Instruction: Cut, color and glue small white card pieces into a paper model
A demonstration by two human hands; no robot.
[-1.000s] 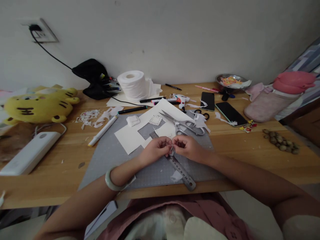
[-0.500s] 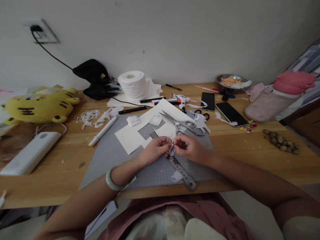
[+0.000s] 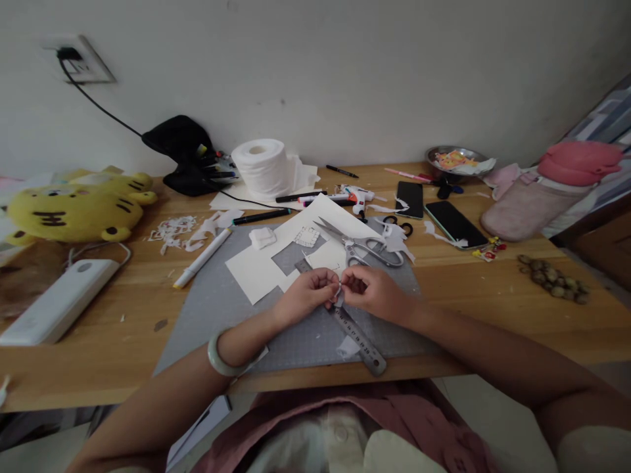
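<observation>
Both of my hands meet above the cutting mat, fingertips almost touching. My left hand (image 3: 313, 289) is closed in a pinch on a small strip of white tissue paper (image 3: 339, 299). My right hand (image 3: 367, 289) pinches the strip's other end, its fingers curled. Beneath them a steel ruler (image 3: 362, 341) lies slantwise, its middle partly hidden by the hands. Just beyond are cream card sheets (image 3: 251, 269) with a cut-out opening, a small piece with dashed marks (image 3: 306, 236), and silver scissors (image 3: 367, 249) with blades apart. A folded white tissue pad (image 3: 262, 238) sits on the card's left.
A tissue roll (image 3: 261, 167), markers and a glue gun (image 3: 359, 195) stand at the back. Two phones (image 3: 456, 223), a metal bowl (image 3: 458, 161) and a pink-lidded bottle (image 3: 542, 197) are right. A yellow plush (image 3: 79, 210), white power bank (image 3: 62, 302) and marker (image 3: 203, 257) lie left.
My right fingers have shifted very slightly at the white strip. My left hand keeps its pinch, and the things on the table stay in place.
</observation>
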